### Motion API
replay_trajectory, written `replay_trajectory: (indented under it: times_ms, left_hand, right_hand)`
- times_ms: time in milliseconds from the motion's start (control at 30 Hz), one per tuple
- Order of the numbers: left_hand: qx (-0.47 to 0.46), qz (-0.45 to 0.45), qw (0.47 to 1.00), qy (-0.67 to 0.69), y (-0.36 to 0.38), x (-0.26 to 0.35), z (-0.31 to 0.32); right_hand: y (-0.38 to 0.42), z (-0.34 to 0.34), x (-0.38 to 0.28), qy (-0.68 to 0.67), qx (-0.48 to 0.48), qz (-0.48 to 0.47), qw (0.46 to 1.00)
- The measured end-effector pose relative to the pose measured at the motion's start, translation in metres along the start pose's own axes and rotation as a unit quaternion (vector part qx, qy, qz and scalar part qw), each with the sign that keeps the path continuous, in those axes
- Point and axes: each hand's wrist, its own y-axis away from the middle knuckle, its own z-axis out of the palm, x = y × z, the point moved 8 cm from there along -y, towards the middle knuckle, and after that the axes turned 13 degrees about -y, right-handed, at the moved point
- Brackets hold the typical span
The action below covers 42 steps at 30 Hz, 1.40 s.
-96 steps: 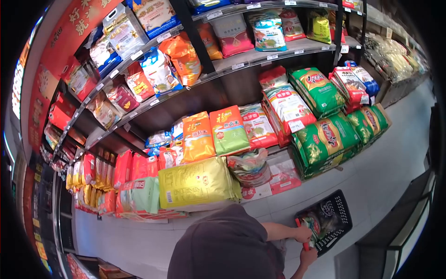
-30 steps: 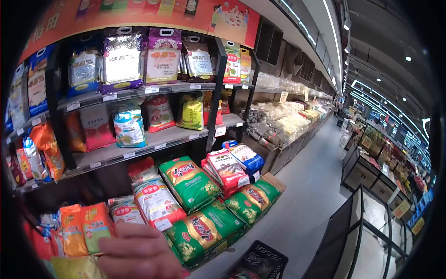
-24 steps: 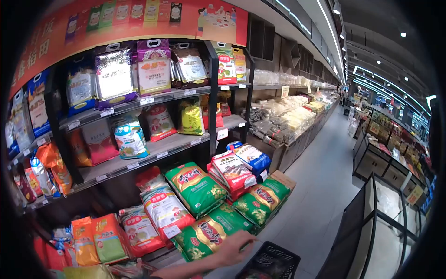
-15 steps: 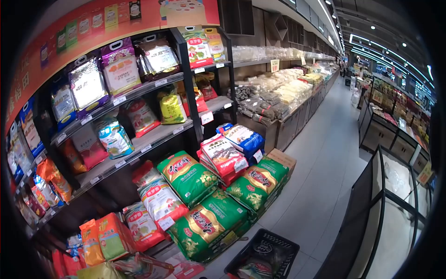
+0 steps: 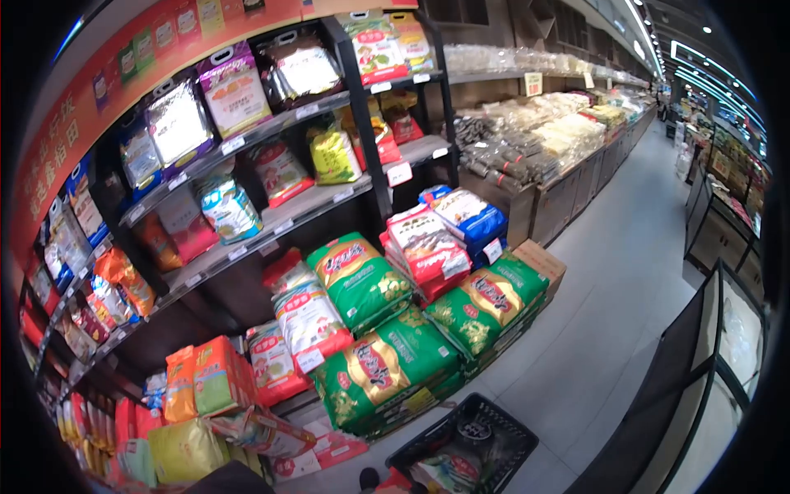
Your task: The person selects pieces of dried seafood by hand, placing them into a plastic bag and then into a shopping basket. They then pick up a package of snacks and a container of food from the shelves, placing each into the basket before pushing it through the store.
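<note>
Neither my left hand nor my right hand shows in the head view. At the bottom edge there is a dark rounded shape (image 5: 230,480), perhaps clothing, and a small dark shape (image 5: 369,477) that looks like a shoe tip. A black plastic shopping basket (image 5: 514,434) stands on the floor at the bottom, with colourful packages (image 5: 448,473) inside. Left of it, large green rice bags (image 5: 391,366) lie in stacks. A yellow bag (image 5: 189,451) and an orange-and-green bag (image 5: 216,377) are at the lower left.
Shelves (image 5: 284,226) of packaged rice line the left side. A long counter (image 5: 568,189) of bagged dry goods runs back beside the tiled aisle (image 5: 568,329). Black-framed bins (image 5: 691,387) border the right. A cardboard box (image 5: 543,262) sits behind the green bags.
My view has turned left and slightly down, so shelves and bags appear farther right. More of the lower-left bags shows, and the dark shapes have come into view at the bottom.
</note>
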Motion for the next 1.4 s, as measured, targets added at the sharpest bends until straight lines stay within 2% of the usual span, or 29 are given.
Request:
replay_trajectory:
  times_ms: [100,167,200,267,300,367,400,467,500,533,567,600,633,667,700,733,767,800,833,1067,1200,1233,1400]
  left_hand:
    - [0.031,-0.018,0.999,-0.04,-0.007,-0.011,-0.012]
    - [-0.028,0.048,0.998,-0.024,-0.012,-0.011,-0.002]
    - [-0.031,0.043,0.998,-0.017,-0.015,-0.02,0.015]
    - [0.093,0.059,0.992,0.061,-0.019,-0.031,0.028]
    - [0.086,0.066,0.992,0.069,-0.021,-0.032,0.04]
    - [-0.063,0.049,0.997,0.017,-0.025,-0.034,0.063]
    - [-0.069,0.058,0.996,0.023,-0.023,-0.028,0.046]
    - [-0.052,0.007,0.999,0.013,-0.018,-0.021,-0.005]
    - [-0.04,0.033,0.999,-0.01,-0.024,-0.025,0.006]
    - [-0.039,0.062,0.997,-0.024,-0.027,-0.028,0.031]
    - [-0.055,0.056,0.997,-0.017,-0.03,-0.03,0.034]
    - [-0.045,0.056,0.997,-0.014,-0.032,-0.032,0.039]
    - [-0.066,0.033,0.997,0.017,-0.033,-0.035,0.039]
    - [-0.085,0.039,0.996,-0.009,-0.037,-0.035,0.048]
    - [-0.072,0.032,0.997,0.014,-0.038,-0.036,0.043]
    - [-0.065,0.044,0.997,-0.006,-0.04,-0.038,0.055]
    - [-0.051,0.042,0.998,-0.003,-0.039,-0.037,0.054]
    - [-0.031,0.037,0.999,-0.004,-0.04,-0.036,0.048]
    - [-0.026,0.042,0.999,0.001,-0.038,-0.033,0.049]
    - [-0.021,0.047,0.999,-0.004,-0.047,-0.032,0.04]
    - [-0.005,0.029,0.999,0.019,-0.049,-0.035,0.038]
    - [-0.007,0.023,1.0,0.02,-0.048,-0.037,0.038]
    - [-0.016,0.025,0.999,0.03,-0.048,-0.039,0.04]
  right_hand:
    - [0.003,0.022,0.018,-0.01,-0.009,0.016,1.0]
    - [0.005,0.037,0.032,-0.015,-0.013,0.027,0.999]
    - [0.007,0.045,0.039,-0.017,-0.016,0.032,0.999]
    - [0.012,0.057,0.054,-0.019,-0.019,0.041,0.999]
    - [0.015,0.062,0.063,-0.019,-0.018,0.045,0.999]
    - [0.021,0.071,0.079,-0.021,-0.018,0.052,0.998]
    - [0.019,0.075,0.084,-0.019,-0.018,0.053,0.998]
    - [0.016,0.074,0.086,-0.031,-0.045,0.068,0.996]
    - [0.011,0.08,0.087,-0.014,-0.082,0.06,0.995]
    - [0.009,0.077,0.084,0.012,-0.021,0.028,0.999]
    - [0.01,0.074,0.081,0.007,-0.005,0.02,1.0]
    - [0.001,0.089,0.094,-0.042,-0.03,0.033,0.998]
    - [0.012,0.077,0.086,-0.099,0.0,0.091,0.991]
    - [0.015,0.082,0.101,-0.105,0.015,0.147,0.984]
    - [0.035,0.037,0.048,-0.104,-0.007,0.121,0.987]
    - [0.049,0.005,0.023,-0.063,0.034,0.12,0.99]
    - [0.034,0.048,0.061,-0.11,-0.015,0.165,0.98]
    - [0.026,0.068,0.081,-0.122,0.042,0.135,0.982]
    - [0.03,0.079,0.088,-0.138,0.045,0.141,0.979]
    - [0.011,0.084,0.097,-0.148,0.075,0.165,0.972]
    - [0.007,0.065,0.094,-0.14,0.032,0.214,0.966]
    - [0.005,0.062,0.095,-0.152,-0.01,0.247,0.957]
    - [-0.009,0.064,0.107,-0.178,-0.058,0.255,0.949]
